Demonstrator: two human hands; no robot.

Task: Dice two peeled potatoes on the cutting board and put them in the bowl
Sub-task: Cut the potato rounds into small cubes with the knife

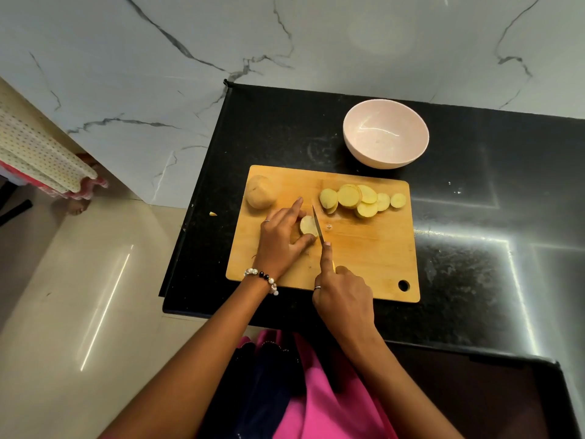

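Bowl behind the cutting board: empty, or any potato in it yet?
Empty. The bowl shows only its bare pale inside; the potato slices lie on the cutting board.

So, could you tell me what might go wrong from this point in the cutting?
The knife blade sits right beside the left hand fingers gripping the small potato end, so a slip could nick them. The short stub may also roll. Slices lie close to the cutting board far edge and could slide off.
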